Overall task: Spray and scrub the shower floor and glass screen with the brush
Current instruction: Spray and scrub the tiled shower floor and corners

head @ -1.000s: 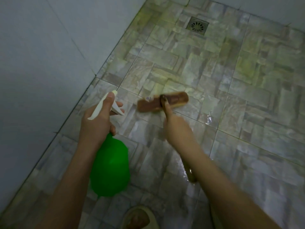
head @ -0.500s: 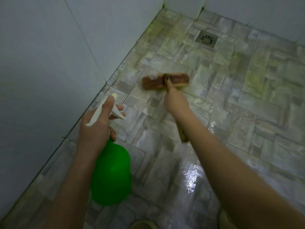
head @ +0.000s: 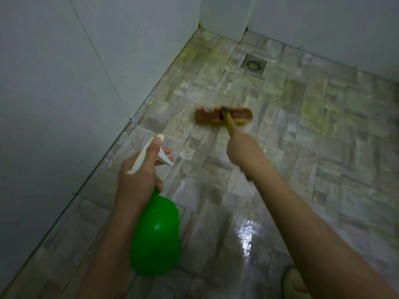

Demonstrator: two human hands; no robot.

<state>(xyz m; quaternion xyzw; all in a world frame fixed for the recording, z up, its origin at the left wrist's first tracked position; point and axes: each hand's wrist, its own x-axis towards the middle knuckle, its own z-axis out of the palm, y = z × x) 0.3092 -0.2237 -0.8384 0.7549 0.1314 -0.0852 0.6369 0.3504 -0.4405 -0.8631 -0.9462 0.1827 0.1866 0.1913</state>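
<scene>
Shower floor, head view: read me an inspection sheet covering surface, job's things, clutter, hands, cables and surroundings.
Surface: shower floor of stone-pattern tiles, wet sheen near the person, greenish staining farther out.
Job's things: brush head on the tiles; green spray bottle held above them.
Clutter: pale slipper at the bottom edge.
Hands: left hand grips the spray bottle's neck; right hand, blurred, holds the brush handle.
Cables: nothing seen.
Surroundings: white walls; drain near the far corner.

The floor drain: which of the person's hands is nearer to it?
Right. The right hand grips the brush handle, short of the drain; the left hand, holding the green spray bottle, is farther back near the left wall.
</scene>
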